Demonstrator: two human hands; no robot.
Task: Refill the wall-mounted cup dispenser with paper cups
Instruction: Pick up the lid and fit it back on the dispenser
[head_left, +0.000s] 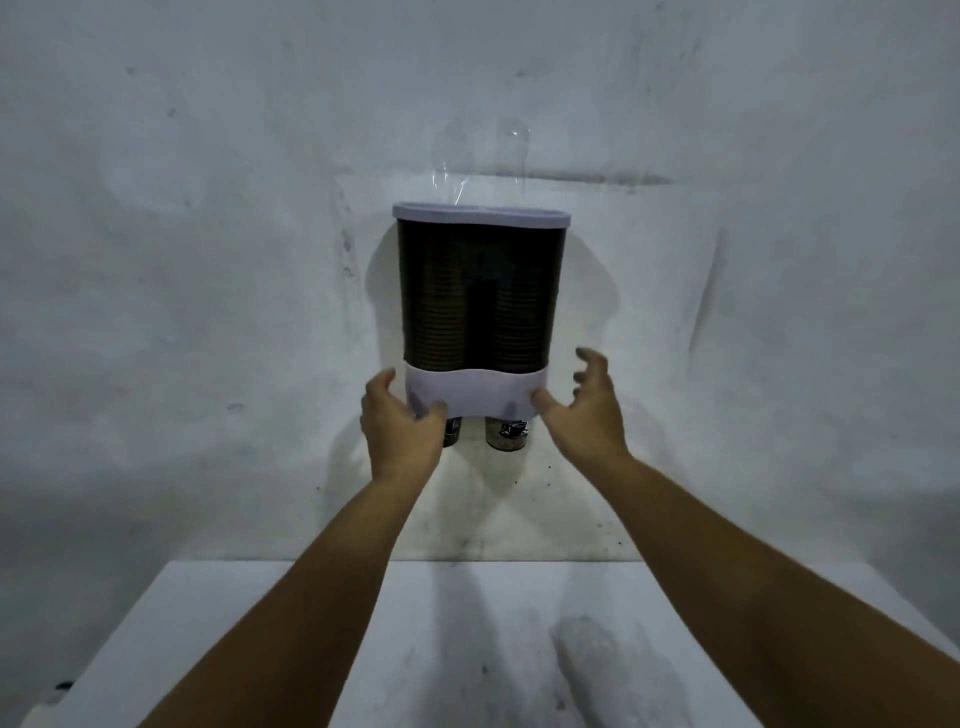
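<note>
Head view: the cup dispenser (480, 312) hung on the wall (208, 208), lid (480, 217) seated on top. Two stacks of paper cups (519, 332) showed through the dark body, nearly filling it. One cup bottom (508, 434) poked out under the white lower band (475, 392); a second was half hidden behind the left hand (402, 426).

Left hand sat at the band's lower left corner, fingers loosely curled, apparently touching it; couldn't tell if it was gripping. Right hand (584, 402) was just beside the right edge, fingers spread wide and holding nothing, thumb tip at the band.

Risks, my read:
- A squeeze or tug on the band could pull the unit off its mount; the mount wasn't visible.
- Bumping the exposed cup bottoms could drop cups out.
- The lid looked thin; a jolt might pop it.

Surface: white tabletop (467, 649) below, with crumpled clear plastic wrap (613, 660) lying on it at right.

Room: rough whitewashed wall, scuffed and speckled near the table edge. Dim light.
</note>
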